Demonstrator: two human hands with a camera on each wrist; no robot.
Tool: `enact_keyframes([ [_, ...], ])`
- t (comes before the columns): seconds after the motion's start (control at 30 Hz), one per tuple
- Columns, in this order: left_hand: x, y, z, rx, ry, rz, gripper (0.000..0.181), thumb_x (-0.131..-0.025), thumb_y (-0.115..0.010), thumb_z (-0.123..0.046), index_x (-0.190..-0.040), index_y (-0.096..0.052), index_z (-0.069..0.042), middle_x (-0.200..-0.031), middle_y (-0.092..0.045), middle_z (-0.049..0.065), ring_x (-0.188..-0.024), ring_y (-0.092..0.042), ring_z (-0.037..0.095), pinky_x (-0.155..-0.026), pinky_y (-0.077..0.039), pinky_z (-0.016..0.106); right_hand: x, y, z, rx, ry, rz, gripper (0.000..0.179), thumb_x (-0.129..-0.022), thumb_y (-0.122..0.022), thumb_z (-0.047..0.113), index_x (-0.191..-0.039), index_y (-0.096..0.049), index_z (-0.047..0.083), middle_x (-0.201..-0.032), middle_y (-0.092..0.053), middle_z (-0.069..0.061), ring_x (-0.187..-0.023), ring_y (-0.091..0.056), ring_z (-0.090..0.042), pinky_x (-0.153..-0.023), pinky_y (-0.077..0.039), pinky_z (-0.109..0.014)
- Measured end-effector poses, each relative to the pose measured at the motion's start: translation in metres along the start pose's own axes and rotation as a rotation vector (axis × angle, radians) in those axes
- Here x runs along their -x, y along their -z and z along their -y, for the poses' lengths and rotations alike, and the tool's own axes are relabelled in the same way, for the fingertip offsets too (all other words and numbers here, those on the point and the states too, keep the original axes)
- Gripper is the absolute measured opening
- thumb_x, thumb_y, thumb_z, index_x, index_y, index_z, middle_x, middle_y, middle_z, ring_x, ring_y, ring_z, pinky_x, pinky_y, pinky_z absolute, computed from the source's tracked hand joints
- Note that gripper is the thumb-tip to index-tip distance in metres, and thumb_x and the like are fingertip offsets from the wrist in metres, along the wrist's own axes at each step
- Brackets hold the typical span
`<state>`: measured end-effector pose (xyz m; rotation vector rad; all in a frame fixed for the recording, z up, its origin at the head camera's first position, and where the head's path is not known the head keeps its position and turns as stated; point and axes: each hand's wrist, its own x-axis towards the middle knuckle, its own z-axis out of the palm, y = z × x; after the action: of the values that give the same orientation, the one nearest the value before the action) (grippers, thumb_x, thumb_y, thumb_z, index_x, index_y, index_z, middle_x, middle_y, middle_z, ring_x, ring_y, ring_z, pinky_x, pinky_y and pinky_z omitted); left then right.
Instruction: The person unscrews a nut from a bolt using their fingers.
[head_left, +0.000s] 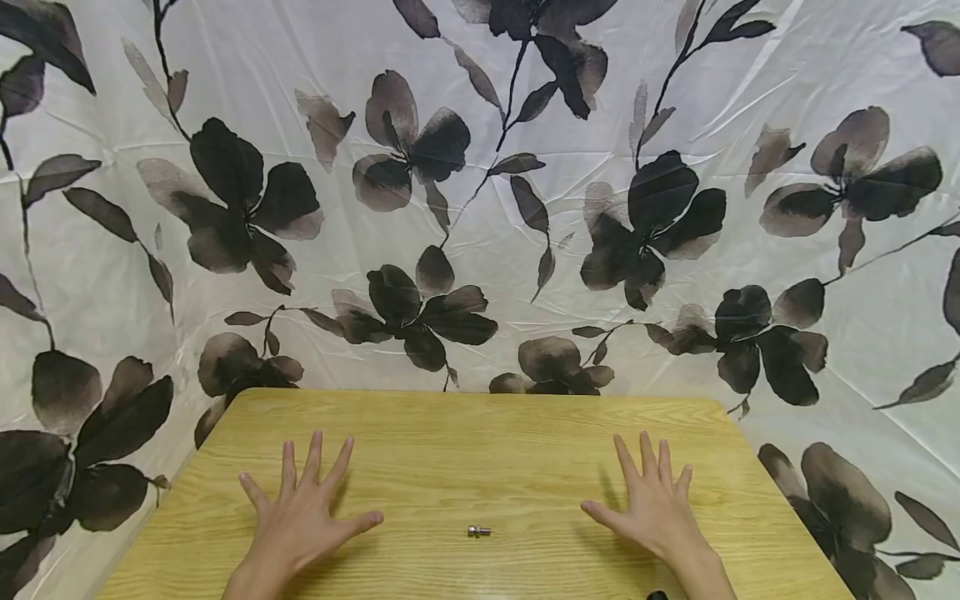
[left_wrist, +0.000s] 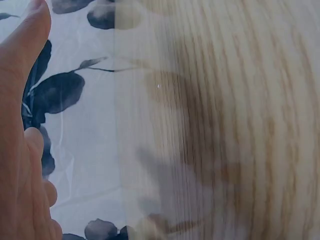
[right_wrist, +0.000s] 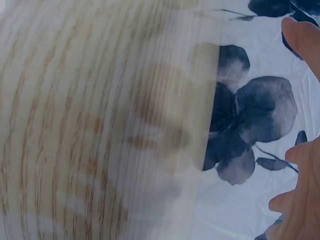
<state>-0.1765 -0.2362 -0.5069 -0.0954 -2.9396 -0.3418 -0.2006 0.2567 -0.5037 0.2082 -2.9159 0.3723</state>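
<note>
A small silver bolt [head_left: 479, 531] lies on its side on the wooden table [head_left: 480, 450], its thicker end toward the left. To its left my left hand [head_left: 298, 510] is spread above the tabletop with fingers straight and thumb pointing at the bolt. On the other side my right hand [head_left: 651, 506] is spread the same way, its thumb also toward the bolt. Neither hand holds anything. In the left wrist view, thumb and fingers of the left hand [left_wrist: 22, 135] show along the left edge. Parts of the right hand [right_wrist: 300, 195] fill the right edge of its wrist view.
A white cloth [head_left: 525, 250] printed with dark flowers hangs behind the table and down both sides. A small black object [head_left: 657, 595] shows at the bottom edge of the head view, beside the right wrist. The table's far edge runs beyond both hands' fingertips.
</note>
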Motion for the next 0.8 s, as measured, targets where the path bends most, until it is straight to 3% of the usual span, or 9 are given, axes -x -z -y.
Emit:
enact_keyframes([
  [0.2,-0.001,0.0,0.004,0.005,0.004,-0.001,0.114,-0.078,-0.059,-0.087,-0.167,-0.011,-0.033,-0.173,0.001,0.02,-0.152,0.017,0.055,-0.093,0.031,0.081,0.0,0.001,-0.003,-0.037,-0.032,0.02,0.114,-0.08,-0.066,0.079,-0.165,-0.024,0.016,-0.167,-0.013,-0.033,-0.151,-0.006,-0.062,-0.103,-0.005,-0.09],
  [0.4,0.0,0.002,0.005,0.01,0.023,-0.014,0.113,-0.08,-0.058,-0.086,-0.167,-0.016,-0.027,-0.172,0.001,0.022,-0.152,0.018,0.054,-0.094,0.033,0.08,0.001,0.002,-0.003,-0.048,-0.042,0.021,0.114,-0.081,-0.065,0.08,-0.165,-0.023,0.016,-0.167,-0.012,-0.033,-0.151,-0.005,-0.062,-0.103,-0.006,-0.09],
  [0.63,-0.001,0.002,0.0,0.034,0.037,0.001,0.112,-0.082,-0.058,-0.084,-0.167,-0.007,-0.032,-0.171,0.0,0.024,-0.151,0.012,0.059,-0.093,0.028,0.084,0.001,0.0,0.002,-0.11,-0.065,0.03,0.113,-0.082,-0.065,0.078,-0.166,-0.02,0.015,-0.168,-0.007,-0.032,-0.151,-0.001,-0.062,-0.104,-0.004,-0.09],
  [0.8,-0.003,0.0,-0.006,0.089,0.034,0.004,0.112,-0.082,-0.062,-0.08,-0.167,-0.008,-0.029,-0.171,-0.003,0.025,-0.15,0.007,0.062,-0.094,0.024,0.087,0.0,-0.005,0.007,-0.18,-0.069,0.022,0.112,-0.084,-0.067,0.073,-0.166,-0.018,0.014,-0.168,-0.006,-0.033,-0.151,0.0,-0.063,-0.104,-0.006,-0.089],
])
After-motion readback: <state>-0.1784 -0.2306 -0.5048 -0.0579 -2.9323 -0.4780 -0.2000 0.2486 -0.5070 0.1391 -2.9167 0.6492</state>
